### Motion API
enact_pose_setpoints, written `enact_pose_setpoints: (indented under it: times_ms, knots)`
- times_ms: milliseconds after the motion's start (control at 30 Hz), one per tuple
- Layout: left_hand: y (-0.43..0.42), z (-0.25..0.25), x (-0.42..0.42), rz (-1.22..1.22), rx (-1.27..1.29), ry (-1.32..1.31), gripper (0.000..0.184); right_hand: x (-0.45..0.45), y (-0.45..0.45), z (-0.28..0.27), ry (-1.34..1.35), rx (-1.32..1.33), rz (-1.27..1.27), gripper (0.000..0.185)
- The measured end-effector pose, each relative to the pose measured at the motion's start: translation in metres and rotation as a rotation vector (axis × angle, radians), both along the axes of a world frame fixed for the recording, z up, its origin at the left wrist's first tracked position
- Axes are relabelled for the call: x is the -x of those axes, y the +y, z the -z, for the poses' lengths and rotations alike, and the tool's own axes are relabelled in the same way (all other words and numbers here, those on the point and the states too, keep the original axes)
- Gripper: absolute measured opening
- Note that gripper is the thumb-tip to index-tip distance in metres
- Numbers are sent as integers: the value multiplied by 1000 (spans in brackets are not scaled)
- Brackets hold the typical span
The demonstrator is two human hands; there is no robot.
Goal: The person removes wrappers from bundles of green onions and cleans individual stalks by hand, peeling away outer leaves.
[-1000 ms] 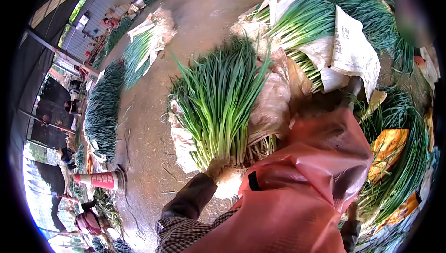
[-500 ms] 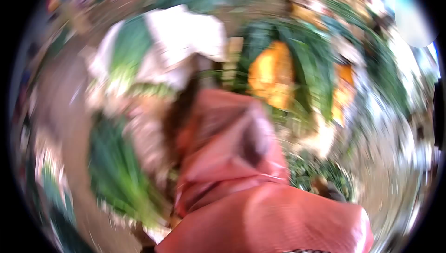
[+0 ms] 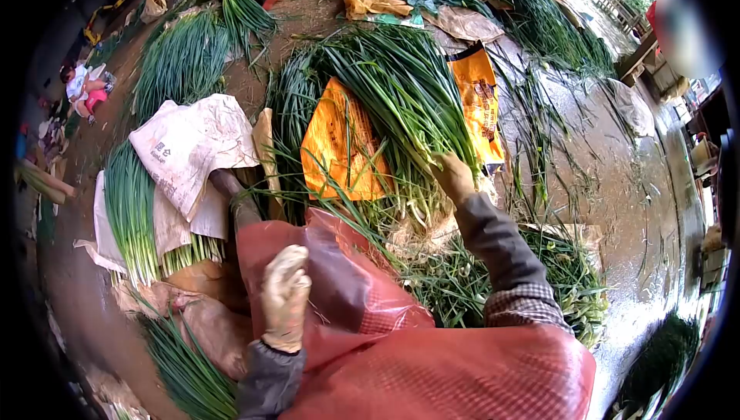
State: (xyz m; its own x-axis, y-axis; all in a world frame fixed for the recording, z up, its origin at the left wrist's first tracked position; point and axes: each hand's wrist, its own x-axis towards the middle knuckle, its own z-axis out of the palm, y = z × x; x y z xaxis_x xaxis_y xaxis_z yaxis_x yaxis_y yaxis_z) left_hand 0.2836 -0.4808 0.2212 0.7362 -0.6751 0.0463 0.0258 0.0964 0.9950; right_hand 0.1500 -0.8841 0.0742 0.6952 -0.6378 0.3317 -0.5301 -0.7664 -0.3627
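My right hand (image 3: 455,177), in a dirty glove, is closed around the lower stalks of long green onions (image 3: 393,84) lying beyond my lap. Their leaves fan up and to the left. Over the red apron (image 3: 455,374), my left hand (image 3: 285,296) is raised in a muddy glove, fingers curled together; nothing plainly shows in them. An orange sack (image 3: 343,146) lies left of the held onions, and a second orange sack (image 3: 476,100) is at their right. Loose roots and white stalk ends (image 3: 420,208) show just below my right hand.
A white sack (image 3: 196,146) partly covers onions (image 3: 129,212) at left. Another onion bundle (image 3: 189,366) lies at lower left. Trimmed green leaves (image 3: 455,289) are heaped beside the apron. Wet floor (image 3: 640,242) stretches right. A person (image 3: 81,88) is at far left.
The view has swung right, from the upright onion bundle to the orange sacks. My right hand now grips onion stalks, and my left hand is raised over the apron.
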Motion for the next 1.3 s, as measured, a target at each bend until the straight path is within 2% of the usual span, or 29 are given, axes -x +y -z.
enact_pose_setpoints:
  times_ms: [33,100,133,167,233,267,300,333,367,433,467,500,567,600,633,700,733,767,833,867,900,933,1033,1100,1167,1200,1233,1267,1300]
  knots:
    - [-27,3,5,55,32,5,33,-23,-22,6,-33,55,-19,24]
    - [-68,22,9,211,-5,47,37,-56,-52,30,486,-272,-51,33]
    - [-84,29,12,265,-22,152,38,-63,-49,31,336,-261,-59,30]
    - [-97,40,15,310,-64,319,44,-68,-38,16,414,-569,48,25]
    - [-124,64,24,263,-2,539,43,-46,10,-32,76,-1071,-3,31]
    - [-137,74,30,194,-70,576,45,-36,35,-58,-84,-1311,-2,34]
    - [-149,80,33,134,-145,610,47,-23,51,-57,-85,-1324,-127,34]
    - [-157,81,35,106,-259,849,41,-16,74,-85,-63,-1374,-67,35]
    - [-161,99,38,229,-175,1132,31,-7,87,-82,-89,-1346,-68,32]
    - [-164,112,53,384,-26,1122,21,2,106,-74,-171,-1374,-28,30]
    - [-161,117,63,359,-70,1099,23,12,109,-76,32,-1008,-92,31]
    - [-157,121,72,363,-86,1108,23,15,113,-71,26,-666,-201,28]
    - [-149,133,83,242,-162,996,24,28,125,-68,207,-201,-299,27]
    - [-143,143,84,215,-126,1064,24,38,133,-59,80,-206,-333,26]
    - [-138,142,84,178,-45,1091,25,46,142,-67,118,-374,-332,21]
    - [-132,134,79,190,-103,1167,28,69,159,-99,-276,-1240,60,20]
    - [-135,96,71,129,-295,1190,29,73,156,-105,-554,-1327,119,21]
    - [-129,100,74,124,-306,1188,29,83,145,-105,-428,-1222,282,23]
    - [-123,114,79,139,-149,1123,29,67,138,-105,-406,-1295,249,21]
    - [-122,121,82,148,-162,1025,27,56,141,-112,-327,-1337,150,23]
    - [-121,114,86,146,-109,1043,26,40,139,-118,-204,-1392,36,30]
    - [-119,113,88,176,-137,993,26,21,137,-113,-84,-1353,-49,33]
    - [-116,123,86,240,-169,900,27,-21,119,-71,135,-1341,-261,36]
    - [-114,123,86,252,-176,873,27,-28,125,-68,23,-1411,-224,33]
    - [-112,117,86,215,-122,936,26,-18,135,-63,-78,-1452,-9,28]
    - [-112,127,87,219,-143,789,23,-11,141,-64,-132,-1457,50,25]
    - [-112,124,88,217,-142,793,23,-1,145,-62,-191,-1526,38,27]
    - [-112,122,88,247,34,940,23,13,149,-59,-252,-1593,26,29]
    - [-110,121,89,274,207,1090,24,39,160,-91,-502,-1690,-10,31]
